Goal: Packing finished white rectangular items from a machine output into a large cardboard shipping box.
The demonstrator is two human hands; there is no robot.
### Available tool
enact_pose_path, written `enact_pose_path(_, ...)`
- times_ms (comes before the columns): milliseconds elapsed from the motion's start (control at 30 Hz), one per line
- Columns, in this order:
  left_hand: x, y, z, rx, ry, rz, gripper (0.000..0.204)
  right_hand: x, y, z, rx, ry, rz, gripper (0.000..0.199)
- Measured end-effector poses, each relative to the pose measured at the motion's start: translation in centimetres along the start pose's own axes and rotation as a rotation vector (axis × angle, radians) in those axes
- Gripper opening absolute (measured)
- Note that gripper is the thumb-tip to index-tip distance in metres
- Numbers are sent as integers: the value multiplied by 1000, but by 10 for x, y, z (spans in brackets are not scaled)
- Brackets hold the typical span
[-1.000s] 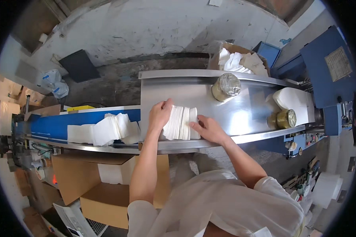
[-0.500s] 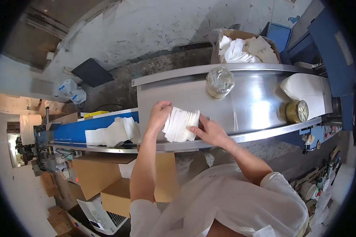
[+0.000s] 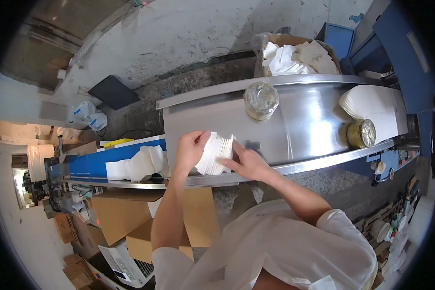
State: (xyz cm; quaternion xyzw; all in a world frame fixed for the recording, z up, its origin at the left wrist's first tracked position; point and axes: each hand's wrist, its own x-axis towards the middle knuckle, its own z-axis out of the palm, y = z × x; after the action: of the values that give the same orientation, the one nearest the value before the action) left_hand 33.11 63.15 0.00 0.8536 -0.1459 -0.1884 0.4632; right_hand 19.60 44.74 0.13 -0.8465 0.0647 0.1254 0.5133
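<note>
Between my two hands is a stack of thin white paper pieces (image 3: 214,153), its edges fanned in many layers. It is just above the near edge of the metal table (image 3: 203,116). My left hand (image 3: 190,151) grips the stack's left side, fingers curled at its upper corner. From the right, my right hand (image 3: 251,163) clasps the other side, thumb across the front and fingers behind. Beyond them stands a round, plastic-wrapped yellowish cylinder (image 3: 261,100). A similar cylinder (image 3: 360,134) rests farther right, against a fanned pile of white paper (image 3: 374,108).
Left of the table, a blue conveyor belt (image 3: 89,166) carries overlapping white papers (image 3: 137,164). An open cardboard box (image 3: 123,212) stands below it. Behind the table is a carton of loose white paper (image 3: 299,58). Blue machinery (image 3: 406,48) borders the right end.
Both hands and the stack have shifted slightly left, and the view has moved a little too. The stack stays held between both hands.
</note>
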Motion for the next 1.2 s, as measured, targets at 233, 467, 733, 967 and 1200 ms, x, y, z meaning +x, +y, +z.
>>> enact_pose_path(233,-8,-6,-10,207,-60,-61,36,-3,24,-19,31,124,29,65)
enact_pose_path(467,11,5,-16,16,-69,-101,48,-63,115,-159,-509,675,150,30)
enact_pose_path(733,65,106,74,73,-256,214,105,-46,215,-283,-396,865,605,61)
enact_pose_path(967,75,153,149,392,-269,390,111,-50,181,-296,-247,844,566,77)
enact_pose_path(1200,68,206,305,177,-255,508,110,-71,178,-304,102,976,395,77)
